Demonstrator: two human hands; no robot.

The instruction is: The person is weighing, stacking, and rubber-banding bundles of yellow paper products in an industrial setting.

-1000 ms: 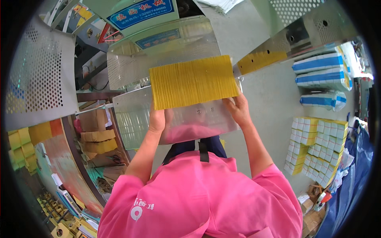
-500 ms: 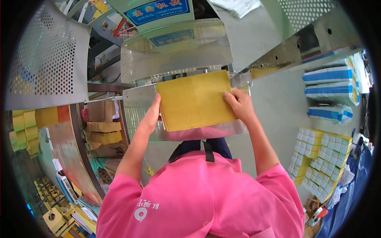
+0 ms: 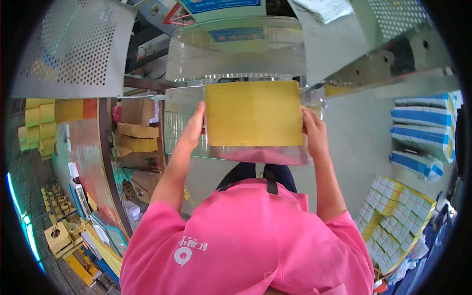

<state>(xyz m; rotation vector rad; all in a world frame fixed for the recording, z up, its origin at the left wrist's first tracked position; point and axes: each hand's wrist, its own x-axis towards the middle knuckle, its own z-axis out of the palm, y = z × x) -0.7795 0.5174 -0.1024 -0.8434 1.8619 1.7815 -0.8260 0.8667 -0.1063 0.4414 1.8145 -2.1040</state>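
A rectangular stack of yellow paper sheets (image 3: 253,114) lies between my two hands, over a shiny metal machine table (image 3: 183,125). My left hand (image 3: 195,127) is pressed along the stack's left edge, its fingers stretched forward and partly hidden. At the opposite edge, my right hand (image 3: 314,130) grips the stack with bent fingers, some of them out of sight. The stack's far edge reaches the machine's opening, beneath a clear guard (image 3: 236,51). Whether the stack rests on the metal or hangs just above it, I cannot tell.
Perforated metal panels (image 3: 73,54) flank the machine, with a metal beam (image 3: 393,66) at the right. Wrapped blue-and-white bundles (image 3: 423,118) and banded stacks (image 3: 393,216) sit on the right floor. Leftward stands a worn worktable (image 3: 86,147) beside brown cardboard (image 3: 137,110).
The yellow stack has turned from a slight tilt to nearly straight with the machine's front. My right hand has slid lower along its edge. The whole view has shifted a little.
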